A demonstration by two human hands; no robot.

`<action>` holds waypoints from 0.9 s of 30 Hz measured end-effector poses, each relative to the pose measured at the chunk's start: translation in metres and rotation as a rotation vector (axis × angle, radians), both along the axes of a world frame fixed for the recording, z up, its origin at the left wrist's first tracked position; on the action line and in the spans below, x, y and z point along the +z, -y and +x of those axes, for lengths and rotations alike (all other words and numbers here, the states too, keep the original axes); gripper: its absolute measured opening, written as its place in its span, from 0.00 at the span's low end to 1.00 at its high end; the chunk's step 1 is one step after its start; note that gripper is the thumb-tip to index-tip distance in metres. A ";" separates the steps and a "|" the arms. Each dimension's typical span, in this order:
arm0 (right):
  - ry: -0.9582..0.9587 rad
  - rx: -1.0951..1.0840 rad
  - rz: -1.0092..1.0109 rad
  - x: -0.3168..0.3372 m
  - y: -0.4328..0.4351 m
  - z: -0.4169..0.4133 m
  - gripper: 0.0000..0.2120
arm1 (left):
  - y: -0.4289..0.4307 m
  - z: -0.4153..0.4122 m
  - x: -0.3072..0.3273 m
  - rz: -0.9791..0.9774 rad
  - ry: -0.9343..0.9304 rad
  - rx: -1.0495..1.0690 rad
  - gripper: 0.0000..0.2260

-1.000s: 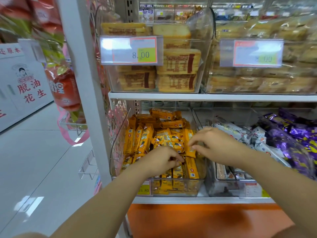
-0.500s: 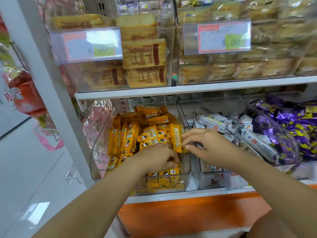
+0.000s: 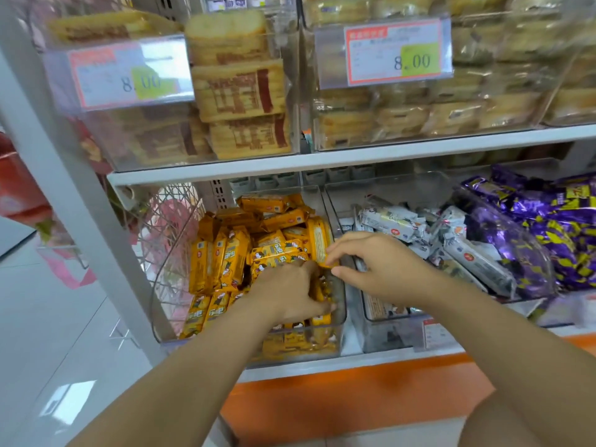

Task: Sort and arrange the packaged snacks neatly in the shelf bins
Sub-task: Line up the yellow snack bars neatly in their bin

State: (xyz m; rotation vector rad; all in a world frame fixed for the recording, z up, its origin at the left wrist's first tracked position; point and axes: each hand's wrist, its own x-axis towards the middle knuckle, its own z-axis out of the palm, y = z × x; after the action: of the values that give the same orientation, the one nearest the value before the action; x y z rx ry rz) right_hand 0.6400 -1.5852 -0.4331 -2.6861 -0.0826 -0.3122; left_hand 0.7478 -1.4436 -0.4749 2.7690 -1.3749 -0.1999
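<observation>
Shelving unit [image 3: 64, 188] is filling the view, its white shelf board [image 3: 354, 159] running across the middle and an orange base strip [image 3: 354, 401] showing below. Two clear upper bins [image 3: 300, 91] are sitting on the board, each stacked with pale wrapped cakes [image 3: 238, 88] and each carrying one of the price tags [image 3: 395, 51] reading 8.00. Below the board, three clear bins are standing side by side. Left bin [image 3: 171, 272] is holding the yellow snack packs [image 3: 232, 253]: some are standing on end in rows along its left side, others are lying loose and crossed toward the back. Middle bin [image 3: 387, 333] is holding white packs [image 3: 390, 221] in a jumble. Right bin [image 3: 503, 240] is holding purple packs [image 3: 564, 227], heaped above its rim. Both bare forearms are reaching in from the bottom edge. Left hand [image 3: 287, 291] is lying inside the left bin near its front right corner, palm down, fingers and thumb curling round yellow snack packs there; the packs beneath it are mostly hidden. Right hand [image 3: 380, 262] is hovering where the left and middle bins meet, index finger and thumb pinching the lower end of one upright yellow pack [image 3: 317, 240], which is standing against the left bin's right wall. Its other fingers are bending loosely. Hands are sitting just beside each other, apart.
</observation>
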 end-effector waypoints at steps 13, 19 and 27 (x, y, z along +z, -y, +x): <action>-0.077 -0.031 0.042 0.014 0.001 0.013 0.09 | -0.002 0.016 0.016 0.104 -0.479 0.002 0.22; -0.071 -0.022 0.062 0.013 0.002 0.015 0.09 | -0.005 0.018 0.019 0.131 -0.515 -0.017 0.40; -0.079 -0.006 0.078 0.012 0.005 0.018 0.09 | 0.007 0.015 0.024 0.159 -0.357 0.039 0.29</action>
State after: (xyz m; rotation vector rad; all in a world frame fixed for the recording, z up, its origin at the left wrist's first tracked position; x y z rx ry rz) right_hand 0.6580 -1.5898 -0.4209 -2.6179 -0.0381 -0.2060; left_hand 0.7628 -1.4510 -0.4510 2.6975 -1.2604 -0.7902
